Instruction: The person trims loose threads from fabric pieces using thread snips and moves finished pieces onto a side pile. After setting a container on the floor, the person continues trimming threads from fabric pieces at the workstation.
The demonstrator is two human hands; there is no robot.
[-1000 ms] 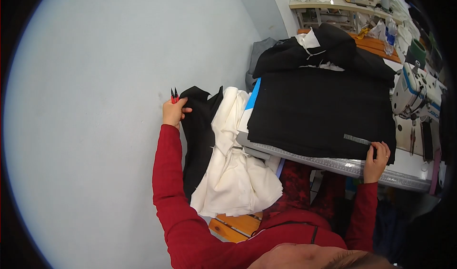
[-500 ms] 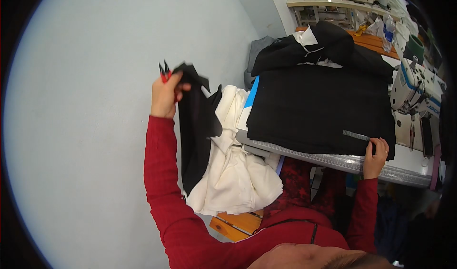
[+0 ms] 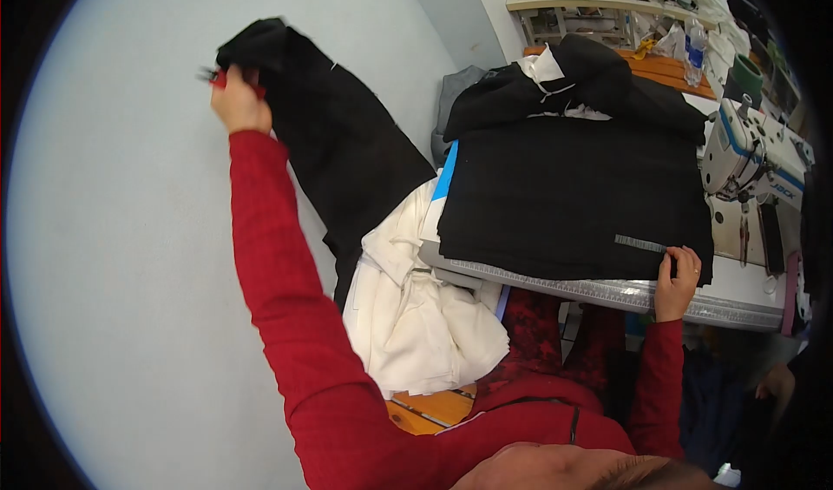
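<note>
- Left hand (image 3: 238, 106): closed, gripping top end of black cloth (image 3: 351, 134) plus red snips (image 3: 219, 79); raised in front of wall, arm extended.
- Black cloth: stretches from left hand down to white cloth (image 3: 425, 338), left of table (image 3: 737, 283).
- Right hand (image 3: 678, 283): fingers at one end of grey strip (image 3: 639, 243); can't tell if pinching or just pressing.
- Strip: marked like a ruler, over near edge of black stack (image 3: 564, 186).
- Black stack: flat on table, bunched black fabric behind it.
- Sewing machine (image 3: 753, 153): right of stack.
- White cloth: hangs off table's left end.
</note>
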